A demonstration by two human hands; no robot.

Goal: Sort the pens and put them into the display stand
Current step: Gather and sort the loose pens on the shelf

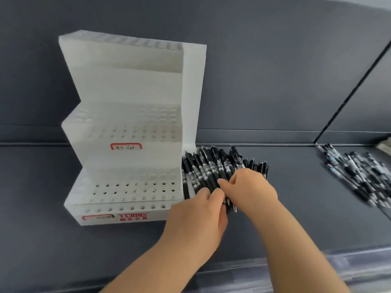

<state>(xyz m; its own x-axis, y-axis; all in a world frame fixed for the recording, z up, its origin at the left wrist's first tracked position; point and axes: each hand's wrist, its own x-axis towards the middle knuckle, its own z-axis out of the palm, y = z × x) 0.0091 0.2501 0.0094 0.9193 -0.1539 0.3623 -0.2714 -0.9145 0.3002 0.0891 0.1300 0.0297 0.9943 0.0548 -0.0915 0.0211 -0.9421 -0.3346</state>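
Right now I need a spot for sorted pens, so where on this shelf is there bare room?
Bare shelf runs between the near pile and the far pile at right. There is also a strip in front of the stand and to its left. It is crowded against the stand's right side, where the left hand and right hand grip the near pile.

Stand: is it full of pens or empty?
Empty: no pen sticks up from any hole in the stand. The pens lie in a pile beside it.
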